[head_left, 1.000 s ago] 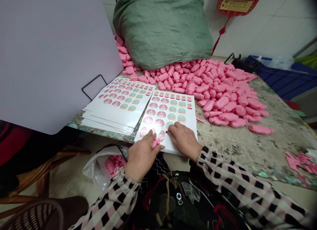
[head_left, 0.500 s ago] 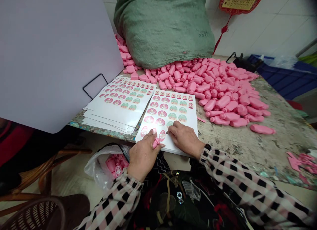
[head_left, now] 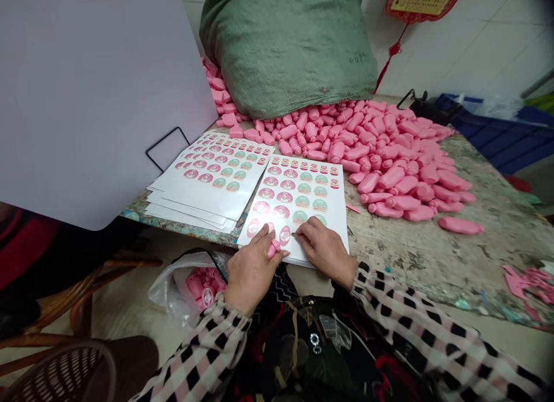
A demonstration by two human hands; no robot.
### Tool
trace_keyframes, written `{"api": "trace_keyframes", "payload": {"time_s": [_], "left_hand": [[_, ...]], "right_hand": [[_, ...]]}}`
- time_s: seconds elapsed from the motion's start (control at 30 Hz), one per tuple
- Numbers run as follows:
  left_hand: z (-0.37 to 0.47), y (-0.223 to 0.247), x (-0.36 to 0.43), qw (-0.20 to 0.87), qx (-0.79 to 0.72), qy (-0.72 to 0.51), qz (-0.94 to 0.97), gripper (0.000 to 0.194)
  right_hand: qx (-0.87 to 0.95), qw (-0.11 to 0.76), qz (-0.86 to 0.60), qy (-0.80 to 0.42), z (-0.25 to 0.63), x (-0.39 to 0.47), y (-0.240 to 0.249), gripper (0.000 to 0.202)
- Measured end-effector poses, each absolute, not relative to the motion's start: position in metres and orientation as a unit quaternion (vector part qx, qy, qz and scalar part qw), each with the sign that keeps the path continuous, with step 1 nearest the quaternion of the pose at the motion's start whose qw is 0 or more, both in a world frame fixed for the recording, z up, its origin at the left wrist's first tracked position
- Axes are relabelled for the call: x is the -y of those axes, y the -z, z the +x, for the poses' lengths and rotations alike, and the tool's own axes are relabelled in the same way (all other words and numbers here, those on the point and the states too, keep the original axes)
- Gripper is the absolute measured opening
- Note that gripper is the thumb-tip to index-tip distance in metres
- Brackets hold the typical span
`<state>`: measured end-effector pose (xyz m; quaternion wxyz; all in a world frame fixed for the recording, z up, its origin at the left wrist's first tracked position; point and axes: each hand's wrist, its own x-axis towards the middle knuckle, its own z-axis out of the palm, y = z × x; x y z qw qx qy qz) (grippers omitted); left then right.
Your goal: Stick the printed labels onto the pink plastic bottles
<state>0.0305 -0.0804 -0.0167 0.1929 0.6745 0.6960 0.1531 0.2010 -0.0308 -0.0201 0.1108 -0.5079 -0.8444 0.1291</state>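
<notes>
Hands (head_left: 250,270), smooth pink bottle (head_left: 273,249), glossy sticker sheet (head_left: 291,218)

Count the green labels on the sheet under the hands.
8 green labels show, in four rows of two on the right half of the sheet. The right hand partly covers the lowest right one; others may be hidden beneath it.

Sticker sheets (head_left: 203,203) left of sticker stack (head_left: 298,194), bottles (head_left: 392,177) piled behind on table (head_left: 497,257), sack (head_left: 288,49) apparently atop them
</notes>
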Motion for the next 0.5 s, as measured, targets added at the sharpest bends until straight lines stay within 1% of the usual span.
{"api": "trace_keyframes", "payload": {"time_s": [0.37, 0.5], "left_hand": [[0.03, 0.018, 0.082, 0.185, -0.693, -0.157, 0.679, 0.045], [0.03, 0.019, 0.082, 0.177, -0.69, -0.165, 0.682, 0.046]], "right_hand": [[0.845, 0.1, -0.506, -0.14, 0.194, 0.05, 0.02, 0.02], [0.834, 0.113, -0.519, -0.151, 0.191, 0.053, 0.02, 0.021]]}}
